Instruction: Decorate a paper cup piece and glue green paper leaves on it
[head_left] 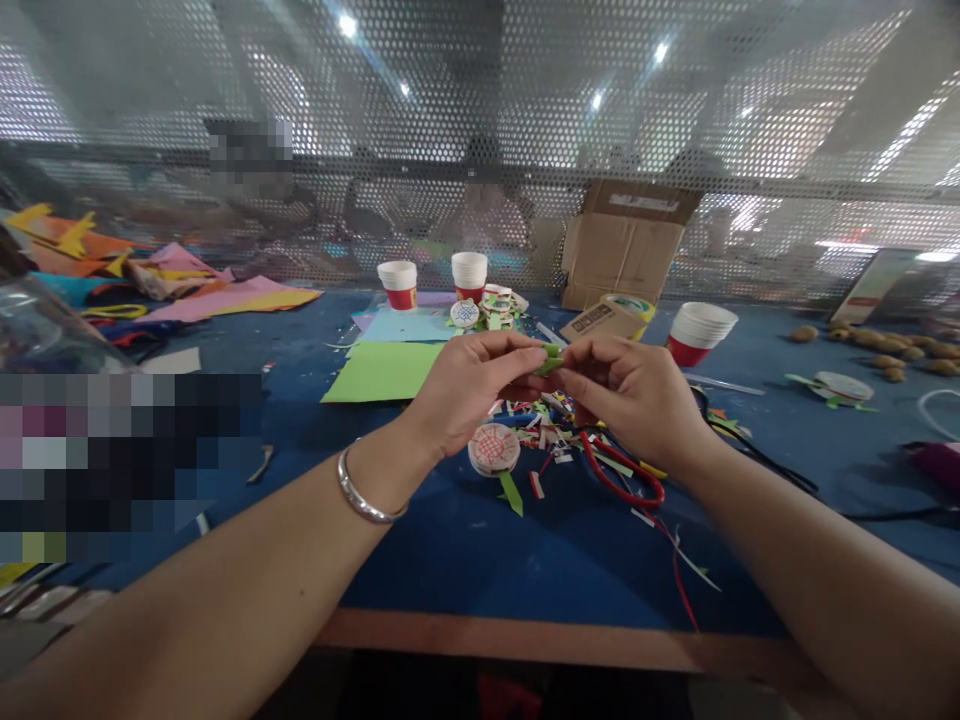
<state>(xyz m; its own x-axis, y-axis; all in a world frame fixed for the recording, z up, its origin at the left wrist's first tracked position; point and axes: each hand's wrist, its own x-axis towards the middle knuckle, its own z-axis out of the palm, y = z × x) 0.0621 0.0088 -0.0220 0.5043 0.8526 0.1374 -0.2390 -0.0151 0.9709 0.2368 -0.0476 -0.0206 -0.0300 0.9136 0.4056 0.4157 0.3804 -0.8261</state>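
My left hand (469, 385) and my right hand (634, 395) meet above the blue table (465, 540), and both pinch a small green paper piece (550, 360) between thumb and fingers. A silver bangle (364, 495) circles my left wrist. Directly below the hands lie a round white disc with a red grid pattern (493, 448), red-handled scissors (626, 475) and a scatter of coloured paper scraps (544, 425).
A green paper sheet (382, 370) and a light blue sheet (405, 325) lie behind the hands. Red-and-white paper cups (398, 283) (469, 275) (697, 333), a cardboard box (626, 245) and coloured felt (187, 290) stand further back before a perforated metal screen (480, 120).
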